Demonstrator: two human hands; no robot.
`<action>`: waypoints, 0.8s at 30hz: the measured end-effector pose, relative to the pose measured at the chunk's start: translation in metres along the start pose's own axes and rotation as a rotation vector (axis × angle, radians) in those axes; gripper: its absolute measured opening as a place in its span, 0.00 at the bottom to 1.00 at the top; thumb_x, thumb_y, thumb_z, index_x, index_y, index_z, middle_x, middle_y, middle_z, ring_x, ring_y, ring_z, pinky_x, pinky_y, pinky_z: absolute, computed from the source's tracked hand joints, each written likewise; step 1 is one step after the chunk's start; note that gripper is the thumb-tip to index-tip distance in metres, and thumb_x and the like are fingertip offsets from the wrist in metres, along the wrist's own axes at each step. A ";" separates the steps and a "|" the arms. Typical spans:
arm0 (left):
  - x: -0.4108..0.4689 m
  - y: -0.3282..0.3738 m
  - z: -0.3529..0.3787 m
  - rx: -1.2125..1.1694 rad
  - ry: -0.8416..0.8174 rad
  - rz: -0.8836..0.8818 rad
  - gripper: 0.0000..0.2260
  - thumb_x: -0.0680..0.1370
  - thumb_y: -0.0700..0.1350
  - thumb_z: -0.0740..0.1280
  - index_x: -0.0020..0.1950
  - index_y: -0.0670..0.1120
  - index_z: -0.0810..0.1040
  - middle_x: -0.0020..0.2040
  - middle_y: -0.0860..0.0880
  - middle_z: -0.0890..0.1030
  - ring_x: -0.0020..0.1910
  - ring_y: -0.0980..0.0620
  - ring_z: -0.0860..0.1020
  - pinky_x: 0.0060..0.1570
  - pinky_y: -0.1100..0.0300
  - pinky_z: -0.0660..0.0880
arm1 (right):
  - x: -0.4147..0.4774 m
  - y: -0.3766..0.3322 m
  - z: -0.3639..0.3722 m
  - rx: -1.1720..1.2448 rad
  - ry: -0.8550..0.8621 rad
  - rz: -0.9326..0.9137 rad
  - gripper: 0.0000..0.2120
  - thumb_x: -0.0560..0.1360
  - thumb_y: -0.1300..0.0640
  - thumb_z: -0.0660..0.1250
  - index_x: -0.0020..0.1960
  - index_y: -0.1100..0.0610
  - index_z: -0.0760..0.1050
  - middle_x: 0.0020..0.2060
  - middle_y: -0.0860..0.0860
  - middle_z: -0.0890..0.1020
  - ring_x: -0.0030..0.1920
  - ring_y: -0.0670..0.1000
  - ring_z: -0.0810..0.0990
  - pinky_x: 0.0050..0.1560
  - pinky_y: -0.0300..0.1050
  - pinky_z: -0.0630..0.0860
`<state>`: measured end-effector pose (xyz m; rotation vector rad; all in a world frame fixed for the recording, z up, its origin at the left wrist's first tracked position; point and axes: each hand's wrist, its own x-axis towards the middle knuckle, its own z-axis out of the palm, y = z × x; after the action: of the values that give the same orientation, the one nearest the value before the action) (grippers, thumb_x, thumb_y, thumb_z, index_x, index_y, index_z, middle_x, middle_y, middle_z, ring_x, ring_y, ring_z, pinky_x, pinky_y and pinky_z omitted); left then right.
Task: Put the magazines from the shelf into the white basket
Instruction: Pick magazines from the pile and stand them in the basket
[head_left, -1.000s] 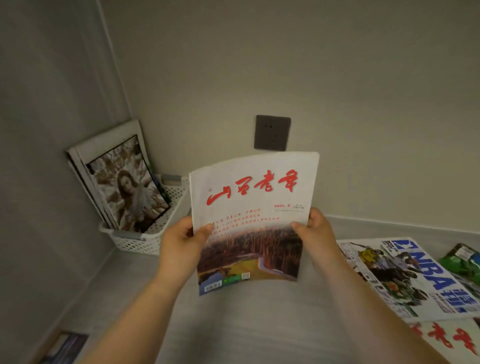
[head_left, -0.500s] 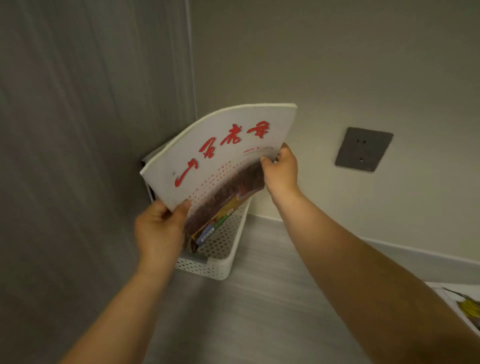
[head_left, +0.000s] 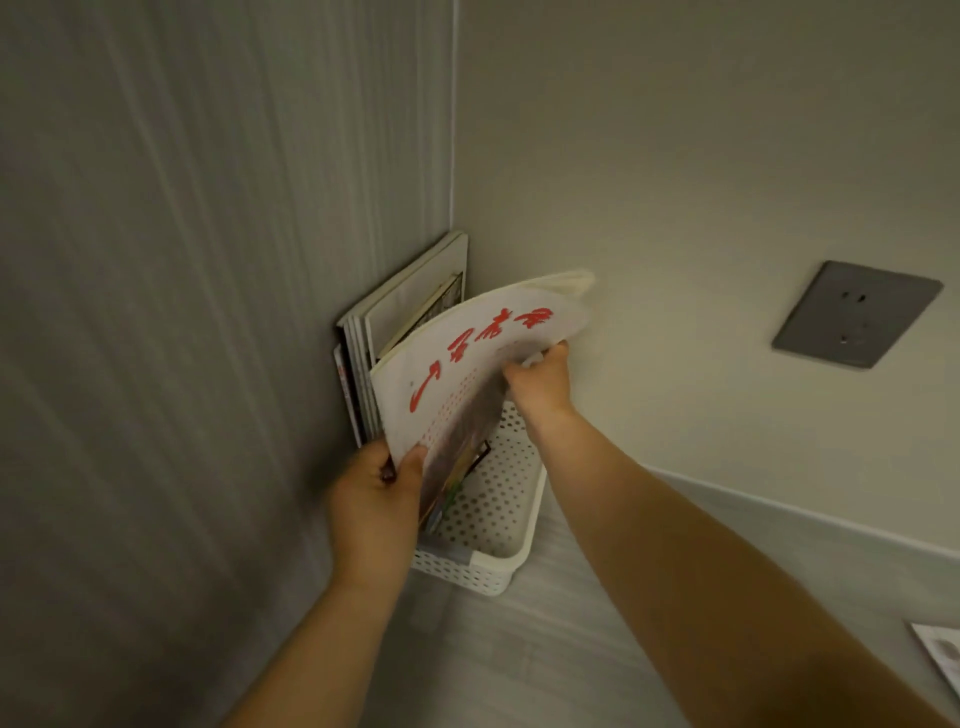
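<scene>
White basket (head_left: 493, 566) is sitting in the shelf corner, touching the left wall. Several magazines (head_left: 400, 317) are standing upright inside it, leaning on that wall. Both hands are gripping one white magazine with red characters (head_left: 467, 364): left hand (head_left: 376, 499) is pinching its lower edge, right hand (head_left: 540, 384) is closing on its far edge. Its lower part is dipping into the basket, tilted. Another magazine (head_left: 940, 654) is lying on the shelf at right.

Dim, warm, even light; soft overall blur, wide-angle bending toward the edges.
</scene>
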<state>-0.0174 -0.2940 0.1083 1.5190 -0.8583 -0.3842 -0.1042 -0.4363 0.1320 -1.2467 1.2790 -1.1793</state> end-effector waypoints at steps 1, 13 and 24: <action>0.000 0.000 0.001 0.020 0.005 0.016 0.05 0.72 0.37 0.67 0.47 0.41 0.79 0.43 0.50 0.79 0.41 0.52 0.77 0.38 0.67 0.69 | 0.000 0.000 0.003 -0.003 -0.034 0.020 0.35 0.72 0.63 0.64 0.72 0.53 0.49 0.67 0.57 0.68 0.64 0.58 0.70 0.66 0.56 0.68; 0.002 -0.016 0.001 0.182 0.101 0.043 0.18 0.70 0.36 0.68 0.30 0.55 0.65 0.31 0.55 0.71 0.32 0.52 0.71 0.30 0.64 0.65 | -0.032 0.007 0.038 -0.052 -0.470 0.066 0.25 0.79 0.60 0.51 0.73 0.48 0.48 0.72 0.52 0.62 0.65 0.47 0.65 0.64 0.39 0.62; -0.010 -0.014 0.004 0.236 0.082 0.029 0.03 0.71 0.33 0.64 0.40 0.39 0.75 0.42 0.37 0.79 0.39 0.44 0.75 0.39 0.56 0.68 | -0.067 0.003 0.014 -0.200 -0.551 -0.001 0.29 0.77 0.66 0.53 0.73 0.49 0.48 0.72 0.54 0.61 0.71 0.53 0.60 0.69 0.44 0.59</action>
<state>-0.0232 -0.2911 0.0921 1.7257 -0.8827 -0.2024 -0.0896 -0.3694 0.1282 -1.5806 0.9908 -0.6448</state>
